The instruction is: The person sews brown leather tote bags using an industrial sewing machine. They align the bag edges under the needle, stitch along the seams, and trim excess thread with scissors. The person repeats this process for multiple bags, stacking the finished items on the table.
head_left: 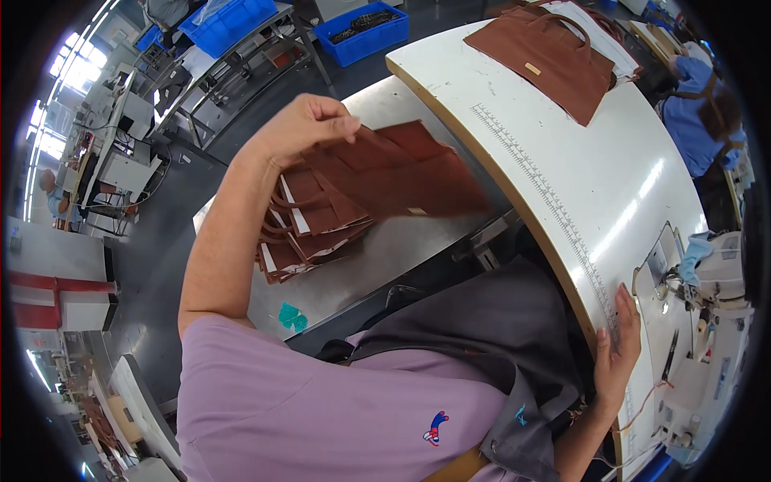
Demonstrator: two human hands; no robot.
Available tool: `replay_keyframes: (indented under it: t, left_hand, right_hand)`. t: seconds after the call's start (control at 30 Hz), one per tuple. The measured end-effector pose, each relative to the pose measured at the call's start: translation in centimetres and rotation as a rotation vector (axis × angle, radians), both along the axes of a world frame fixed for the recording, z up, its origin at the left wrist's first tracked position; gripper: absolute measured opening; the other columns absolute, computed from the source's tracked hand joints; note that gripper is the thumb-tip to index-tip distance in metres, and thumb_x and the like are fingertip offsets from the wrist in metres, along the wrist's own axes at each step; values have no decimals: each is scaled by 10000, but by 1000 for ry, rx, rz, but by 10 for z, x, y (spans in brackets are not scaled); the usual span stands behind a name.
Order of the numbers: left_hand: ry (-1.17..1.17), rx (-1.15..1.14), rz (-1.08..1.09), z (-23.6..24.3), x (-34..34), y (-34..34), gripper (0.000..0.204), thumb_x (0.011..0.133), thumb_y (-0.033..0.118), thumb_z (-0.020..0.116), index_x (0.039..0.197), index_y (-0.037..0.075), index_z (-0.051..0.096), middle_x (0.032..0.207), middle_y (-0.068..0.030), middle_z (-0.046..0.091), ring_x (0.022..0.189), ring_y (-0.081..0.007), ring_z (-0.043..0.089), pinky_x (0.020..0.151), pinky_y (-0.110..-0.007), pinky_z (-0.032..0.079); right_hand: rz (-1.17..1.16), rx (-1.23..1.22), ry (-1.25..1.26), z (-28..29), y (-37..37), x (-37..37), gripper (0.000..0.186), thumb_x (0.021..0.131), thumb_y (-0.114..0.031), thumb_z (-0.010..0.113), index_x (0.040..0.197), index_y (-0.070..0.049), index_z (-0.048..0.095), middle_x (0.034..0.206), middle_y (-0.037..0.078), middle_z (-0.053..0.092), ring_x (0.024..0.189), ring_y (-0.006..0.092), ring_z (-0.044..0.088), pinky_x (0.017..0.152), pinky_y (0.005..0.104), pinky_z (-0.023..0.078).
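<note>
Lilac shirt (321, 402); L fingers (347, 126) pinch brn bag (393, 177) o/ stack (321, 210); R fingers (626, 313) half-spread, empty, @ tbl (634, 153); sewing m/c (719, 269) nr

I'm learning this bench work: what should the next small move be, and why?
Perhaps lower the brown piece onto the stack: the left hand holds it by one end, its far end looks unsupported, and the stack lies just below in view. The right hand rests at the edge of the white table, holding nothing.

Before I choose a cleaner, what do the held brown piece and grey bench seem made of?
Brown piece: probably leather or imitation leather, matte, from its smooth, low-sheen surface. Grey bench: likely bare metal, satin-finished, from its soft, cloudy reflections.
</note>
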State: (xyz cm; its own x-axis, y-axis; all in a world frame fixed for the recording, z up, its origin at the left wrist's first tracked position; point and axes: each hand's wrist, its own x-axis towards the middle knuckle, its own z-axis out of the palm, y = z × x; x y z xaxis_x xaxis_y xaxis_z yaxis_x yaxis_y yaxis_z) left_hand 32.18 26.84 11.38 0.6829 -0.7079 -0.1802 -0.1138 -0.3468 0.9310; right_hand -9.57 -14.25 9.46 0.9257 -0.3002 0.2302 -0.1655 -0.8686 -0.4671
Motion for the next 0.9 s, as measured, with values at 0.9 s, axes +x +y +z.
replay_keyframes:
  t: [0.9]
  left_hand:
    - [-678,1258,-226,-92,-16,97,396,681,568,859,800,190,849,866,-56,782,1061,-267,698,1247,-582,196]
  right_hand:
    - [1,-107,37,4,8,5,426,929,-189,684,1328,-43,654,1434,155,624,1399,363,530,1236,551,310]
